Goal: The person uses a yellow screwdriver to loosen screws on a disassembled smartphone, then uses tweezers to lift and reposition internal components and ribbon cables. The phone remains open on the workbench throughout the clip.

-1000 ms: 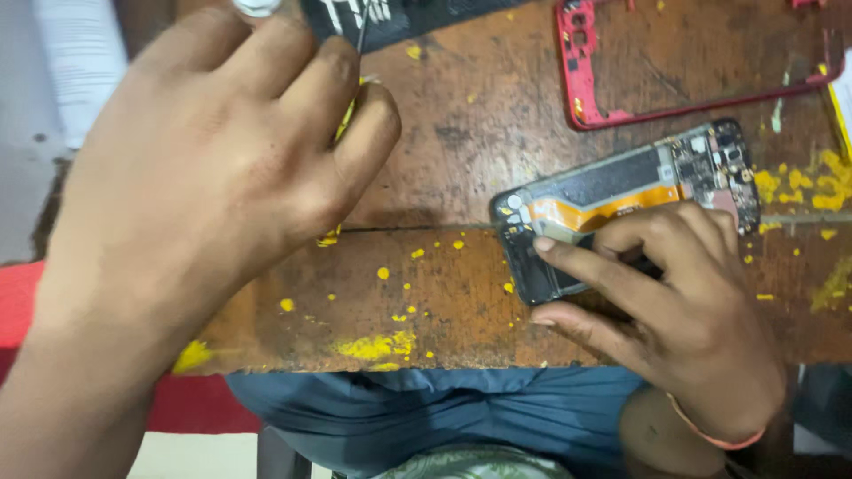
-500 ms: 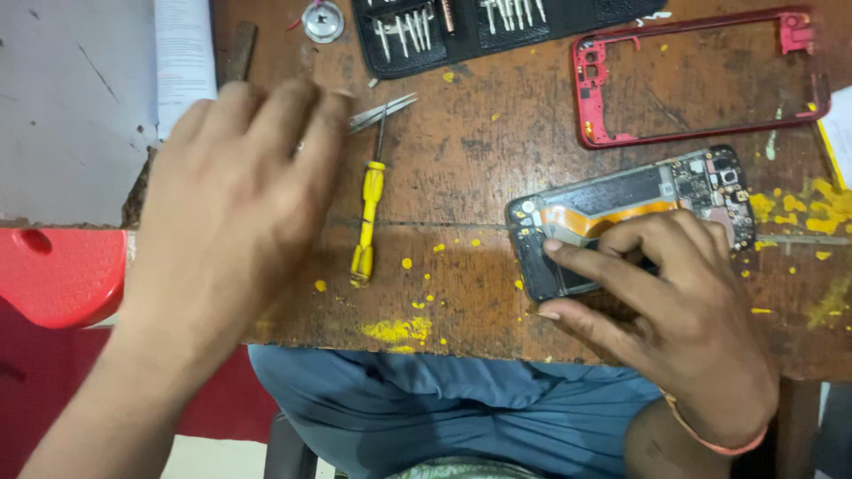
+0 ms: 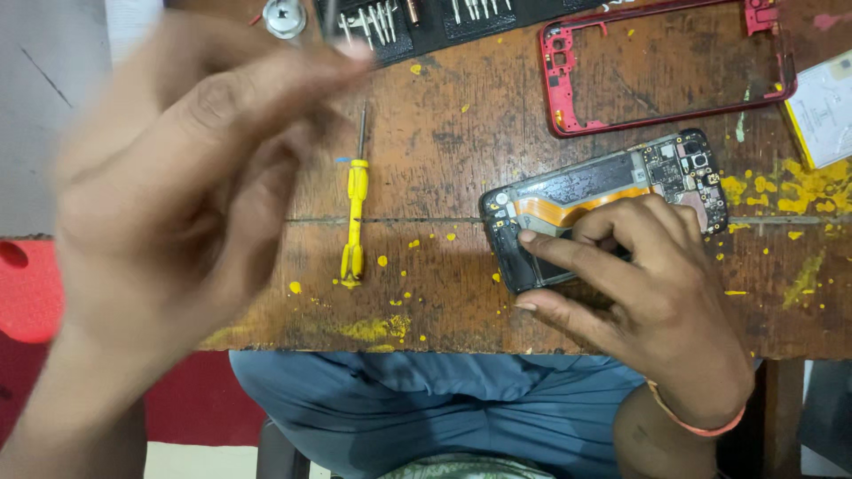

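Note:
My left hand (image 3: 177,204) is raised over the left of the wooden table (image 3: 444,160) and badly blurred. Its fingertips are pinched together on a thin metal tool, apparently tweezers (image 3: 330,16). A yellow-handled screwdriver (image 3: 355,213) lies on the table just right of that hand. My right hand (image 3: 639,302) rests on an opened phone (image 3: 603,191) with its back off, showing the circuit board and an orange ribbon cable. Its fingers press on the phone's lower end and hold it down.
A red phone frame (image 3: 666,62) lies at the back right, and a black case of screwdriver bits (image 3: 426,22) at the back centre. A round metal piece (image 3: 284,16) sits beside the case and a yellowish card (image 3: 825,106) at the far right. Yellow specks dot the table; a red stool (image 3: 27,293) stands left.
My left hand lifted off the table towards the camera, uncovering the yellow screwdriver. The tweezers that lay near its fingertips are gone from the table. My right hand stayed on the phone.

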